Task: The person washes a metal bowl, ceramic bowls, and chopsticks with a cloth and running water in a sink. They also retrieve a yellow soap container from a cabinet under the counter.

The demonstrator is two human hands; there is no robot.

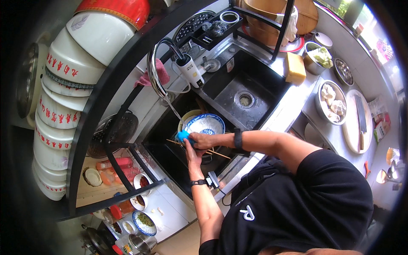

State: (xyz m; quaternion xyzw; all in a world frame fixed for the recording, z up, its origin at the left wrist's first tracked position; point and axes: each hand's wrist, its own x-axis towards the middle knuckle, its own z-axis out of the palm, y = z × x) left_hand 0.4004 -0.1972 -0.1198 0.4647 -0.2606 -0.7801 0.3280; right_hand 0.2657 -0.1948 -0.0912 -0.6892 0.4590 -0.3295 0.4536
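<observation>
Over the left basin of a black double sink, both my hands close around a bright blue cloth or sponge. My right hand grips it from above, while my left hand presses against it from below. A thin stream of water from the curved chrome faucet falls onto or close beside the blue thing. Just beyond my right hand a blue-and-white porcelain bowl rests on a yellowish bowl. Wooden chopsticks lie under my hands, which partly hide them.
The right basin has a drain strainer. A black metal rack arches over the sink, near stacked white bowls. Beyond the right basin are a yellow block, a bowl of white pieces and a cleaver on a round board.
</observation>
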